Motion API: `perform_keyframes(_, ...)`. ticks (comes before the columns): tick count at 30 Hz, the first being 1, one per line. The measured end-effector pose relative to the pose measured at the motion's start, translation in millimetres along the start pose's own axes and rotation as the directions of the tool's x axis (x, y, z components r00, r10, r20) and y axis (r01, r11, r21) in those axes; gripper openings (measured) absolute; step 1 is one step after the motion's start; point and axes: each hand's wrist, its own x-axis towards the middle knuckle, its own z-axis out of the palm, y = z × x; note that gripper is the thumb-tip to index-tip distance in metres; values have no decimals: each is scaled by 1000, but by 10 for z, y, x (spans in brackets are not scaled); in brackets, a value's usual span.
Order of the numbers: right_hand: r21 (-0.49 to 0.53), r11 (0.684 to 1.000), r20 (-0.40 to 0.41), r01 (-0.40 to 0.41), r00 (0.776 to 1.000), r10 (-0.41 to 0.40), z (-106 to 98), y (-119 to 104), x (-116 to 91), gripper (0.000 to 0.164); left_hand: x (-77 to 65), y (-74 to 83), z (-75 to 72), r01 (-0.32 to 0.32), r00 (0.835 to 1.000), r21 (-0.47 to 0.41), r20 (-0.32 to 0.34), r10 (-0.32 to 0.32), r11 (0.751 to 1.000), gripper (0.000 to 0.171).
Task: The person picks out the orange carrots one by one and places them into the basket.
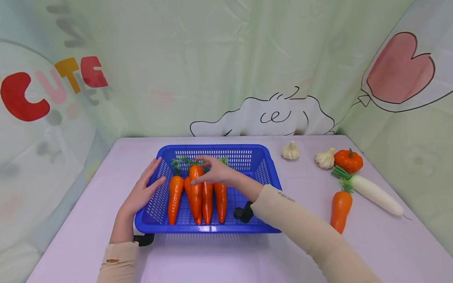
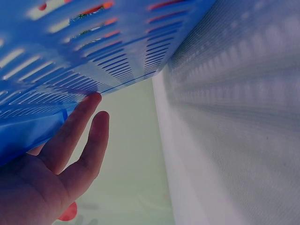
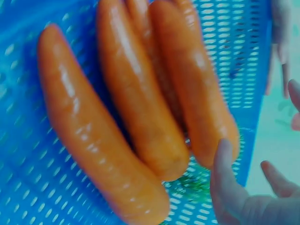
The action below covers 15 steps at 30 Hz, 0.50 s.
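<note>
A blue plastic basket [image 1: 209, 228] holds several orange carrots [image 1: 175, 199] with green tops. My left hand [image 1: 144, 190] is at the basket's left side, its fingers fairly straight along the rim; the left wrist view shows the fingers [image 2: 86, 140] beside the slotted outer wall. My right hand [image 1: 216, 171] reaches over the basket from the right. Its thumb and fingers are spread about the thick upper end of the top carrot [image 1: 196, 192], and in the right wrist view the thumb [image 3: 224, 159] overlaps that end. The fingers are not closed round the carrot.
On the right of the table lie two garlic bulbs [image 1: 291, 151], an orange-red pumpkin [image 1: 348, 160], a white radish [image 1: 376, 194] and a loose carrot [image 1: 341, 212]. A printed curtain [image 1: 170, 70] stands behind the table and along both sides.
</note>
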Motion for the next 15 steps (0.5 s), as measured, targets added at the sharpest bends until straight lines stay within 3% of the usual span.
perform_keyframes(6, 47, 998, -18, -32, 999, 33, -68, -67, -135, 72, -2, -17, 6, 2, 1000, -8, 0, -2, 1000, 62)
perform_keyframes(15, 69, 997, -20, 31, 999, -29, -259, -163, -365, 62, 2, -18, 7, -7, 1000, -10, -6, 7, 1000, 62)
